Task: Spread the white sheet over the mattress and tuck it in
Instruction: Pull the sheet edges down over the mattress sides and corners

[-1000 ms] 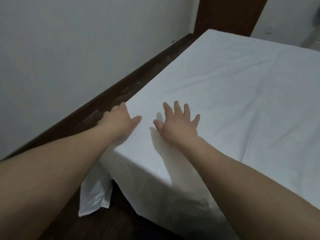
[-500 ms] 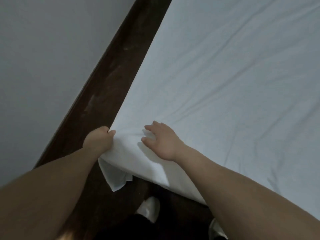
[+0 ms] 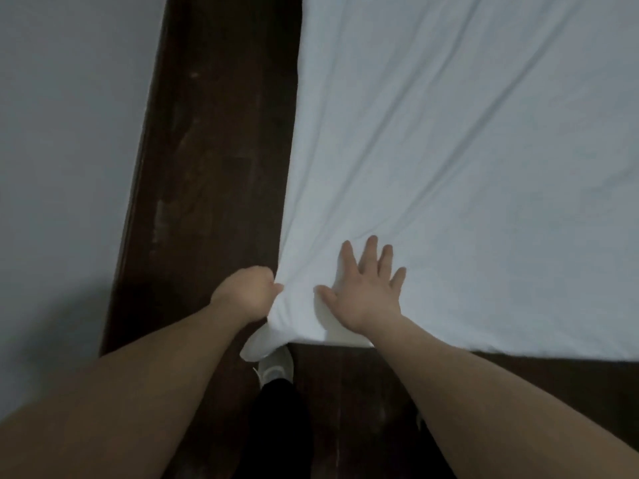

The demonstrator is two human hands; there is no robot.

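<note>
The white sheet (image 3: 466, 150) is spread over the mattress, creases fanning from its near corner. That corner is gripped in the closed left hand (image 3: 247, 293). Just beside it, the open right hand (image 3: 366, 292) is pressed flat on the sheet.

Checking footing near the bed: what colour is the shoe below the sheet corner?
White or pale grey shoe, seen in the head view.

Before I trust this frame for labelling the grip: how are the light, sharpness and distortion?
Head view: dim, flat light; the white sheet reads bluish-grey; soft focus; forearms balloon at the wide-angle edges. Left hand clenches the sheet corner, its fingers hidden; right hand lies flat, casting a faint shadow.
</note>
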